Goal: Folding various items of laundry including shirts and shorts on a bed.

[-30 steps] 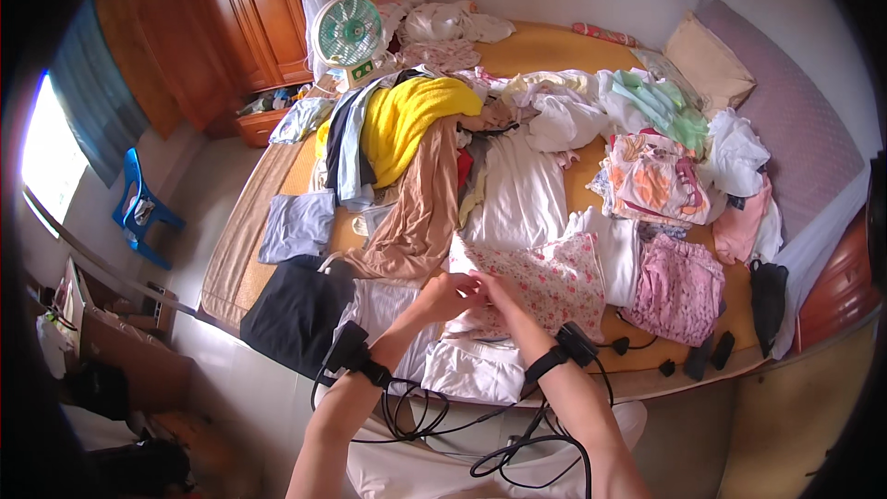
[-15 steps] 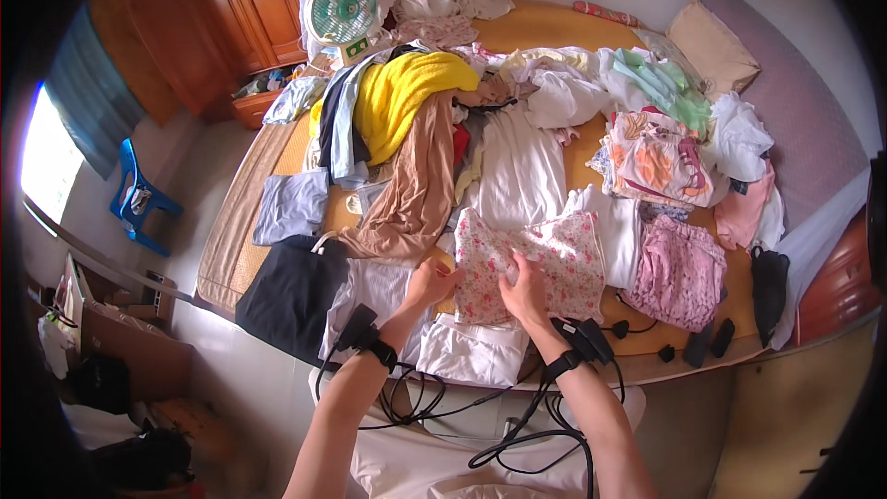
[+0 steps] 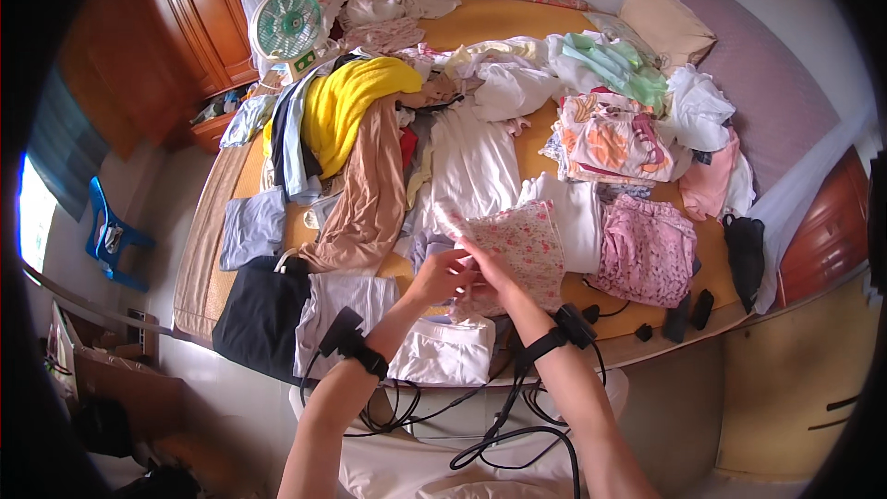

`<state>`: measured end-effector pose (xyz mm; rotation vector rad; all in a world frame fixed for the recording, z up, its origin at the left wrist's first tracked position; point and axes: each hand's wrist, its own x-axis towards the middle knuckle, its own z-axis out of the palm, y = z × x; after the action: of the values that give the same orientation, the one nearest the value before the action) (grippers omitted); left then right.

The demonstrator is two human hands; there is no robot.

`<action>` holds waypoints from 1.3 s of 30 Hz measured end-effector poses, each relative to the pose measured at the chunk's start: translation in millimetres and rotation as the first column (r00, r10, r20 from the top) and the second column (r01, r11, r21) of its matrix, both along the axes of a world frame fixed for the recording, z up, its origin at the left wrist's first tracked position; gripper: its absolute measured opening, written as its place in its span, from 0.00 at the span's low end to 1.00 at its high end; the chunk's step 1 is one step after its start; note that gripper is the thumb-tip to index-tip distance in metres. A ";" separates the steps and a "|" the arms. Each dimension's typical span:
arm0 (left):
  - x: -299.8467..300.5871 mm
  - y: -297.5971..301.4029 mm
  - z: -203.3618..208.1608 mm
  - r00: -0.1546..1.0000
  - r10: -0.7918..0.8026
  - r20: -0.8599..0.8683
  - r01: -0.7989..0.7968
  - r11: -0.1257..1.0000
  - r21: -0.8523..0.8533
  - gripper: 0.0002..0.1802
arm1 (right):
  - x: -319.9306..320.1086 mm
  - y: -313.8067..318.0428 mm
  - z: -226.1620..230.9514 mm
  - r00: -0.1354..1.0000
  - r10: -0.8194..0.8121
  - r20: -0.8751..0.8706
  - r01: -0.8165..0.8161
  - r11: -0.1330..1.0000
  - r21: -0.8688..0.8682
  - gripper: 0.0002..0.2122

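Note:
A white garment with small pink flowers (image 3: 527, 238) lies in front of me, its left side raised and turned over toward the right. My left hand (image 3: 442, 278) is at its near left edge, fingers curled closed around the cloth. Close against it, my right hand (image 3: 492, 270) grips the turned-over edge; its fingertips are partly hidden. Just below my hands is a folded white garment (image 3: 445, 351). Left of that lie a pale ribbed garment (image 3: 337, 310) and folded black trousers (image 3: 261, 314).
A heap with a yellow cloth (image 3: 356, 106) and brown trousers (image 3: 360, 194) fills the bed's left middle. A fan (image 3: 287, 26) stands behind. To the right are pink patterned shorts (image 3: 647, 249) and a folded orange-print stack (image 3: 610, 143). Black cables (image 3: 480, 453) hang from my wrists.
My hands have come together at the flowered garment, which lay spread flatter before. Its left part is now lifted and turned to the right. The whole view has shifted somewhat.

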<state>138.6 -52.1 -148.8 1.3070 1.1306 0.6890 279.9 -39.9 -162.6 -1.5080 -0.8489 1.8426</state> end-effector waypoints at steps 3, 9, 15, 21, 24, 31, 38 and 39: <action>30.0 6.5 4.8 0.985 -0.170 0.005 0.170 0.985 0.016 0.18 | 34.5 6.3 -4.7 0.939 -0.019 -0.344 0.015 1.000 -0.013 0.13; 47.0 42.6 -44.9 0.957 0.236 -0.171 -0.211 0.966 0.149 0.20 | 105.2 14.3 -41.3 0.970 -0.240 -0.040 0.244 0.959 0.144 0.15; 53.5 95.5 -91.5 0.899 0.298 -0.321 -0.302 0.953 0.039 0.31 | 142.5 8.8 -79.7 0.919 -0.264 0.292 0.162 0.930 0.328 0.15; 79.8 115.0 -65.8 0.954 0.168 -0.248 -0.234 0.934 -0.268 0.22 | 134.5 -4.9 -71.4 0.680 -0.513 0.524 0.134 0.789 0.599 0.15; 84.7 124.3 -74.1 0.951 0.136 -0.279 -0.213 0.939 -0.269 0.22 | 132.6 -16.7 -67.5 0.570 -0.682 0.459 0.170 0.644 0.746 0.15; 91.5 130.2 -66.0 0.963 0.207 -0.174 -0.246 0.937 -0.247 0.20 | 157.4 -48.1 -60.5 0.433 -0.083 0.898 -0.169 0.971 0.171 0.29; 97.7 130.3 -47.6 0.958 0.276 -0.071 -0.273 0.811 -0.517 0.13 | 165.5 -41.6 -92.6 0.761 -0.243 0.601 -0.013 0.921 0.389 0.27; 99.0 128.3 -44.0 0.958 0.284 0.046 -0.207 0.791 -0.575 0.13 | 166.9 -41.3 -92.2 0.822 -0.181 0.540 0.001 0.948 0.317 0.25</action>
<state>237.5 76.1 -192.8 0.6012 1.2845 0.5529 446.8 -81.2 -254.9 -1.8729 -1.2392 1.1190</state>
